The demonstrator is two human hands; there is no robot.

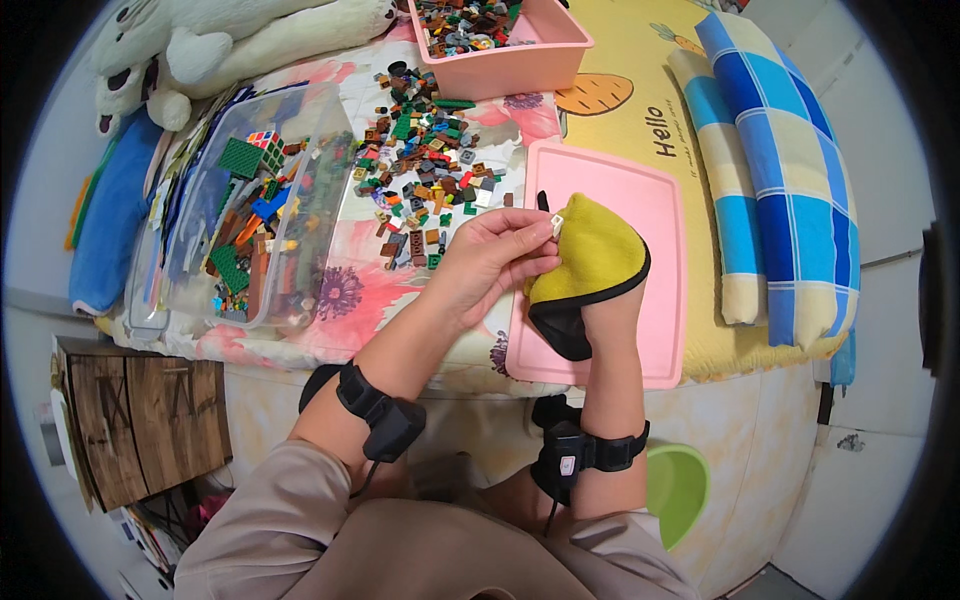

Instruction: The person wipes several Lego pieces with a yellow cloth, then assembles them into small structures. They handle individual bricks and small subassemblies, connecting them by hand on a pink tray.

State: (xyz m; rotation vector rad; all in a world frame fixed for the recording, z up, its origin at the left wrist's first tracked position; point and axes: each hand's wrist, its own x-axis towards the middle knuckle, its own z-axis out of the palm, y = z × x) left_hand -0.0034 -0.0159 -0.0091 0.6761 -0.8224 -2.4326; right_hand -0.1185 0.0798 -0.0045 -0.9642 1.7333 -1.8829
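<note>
Between the thumb and fingertips of my left hand [490, 255], which is closed, is a small white toy brick [557, 225]. A yellow-green cloth with black edging [597, 250] covers my right hand [614, 315] like a mitt, so its fingers are hidden. The cloth touches or nearly touches the brick. Both hands are above a pink plastic lid [655, 350] that lies flat on the bed. Many loose toy bricks [430, 165] in brown, green, grey and other colours are spread beyond my left hand.
On the left stands a clear plastic bin [180, 275] holding bricks and a colourful cube puzzle [266, 148]. A pink tub [505, 72] of bricks is at the back. Checked pillows [785, 180] lie right, white plush toys [230, 45] far left. A green basin [678, 490] sits below.
</note>
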